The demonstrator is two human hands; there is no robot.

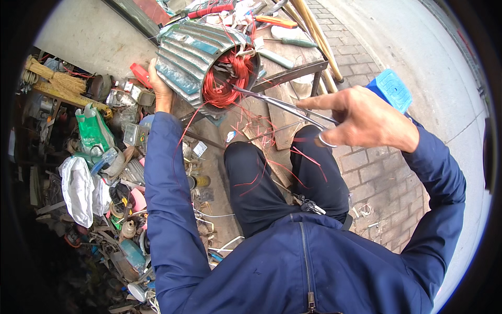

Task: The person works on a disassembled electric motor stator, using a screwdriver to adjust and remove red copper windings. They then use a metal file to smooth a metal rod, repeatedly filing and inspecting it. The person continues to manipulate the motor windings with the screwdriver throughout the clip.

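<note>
A finned green motor housing point(187, 64) lies tilted on the work table, its round end turned toward me. Bundled red copper wire point(230, 78) rings the inside of that opening. My left hand point(161, 89) grips the housing's left side, some fingers hidden behind it. Long, slim metal scissors point(282, 103) are in my right hand point(366, 118), fingers at the ring handles and forefinger stretched along them. Their tips reach the lower right part of the wire coil. Loose red wire ends point(261, 131) hang from the opening toward my knees.
On the table beyond the housing lie an orange-handled tool point(276, 21), a red-handled tool point(212, 10) and a green-handled tool point(299, 42). A blue plastic stool point(391, 90) stands at the right. Piled clutter with a white bag point(77, 188) and green bag point(94, 128) fills the left.
</note>
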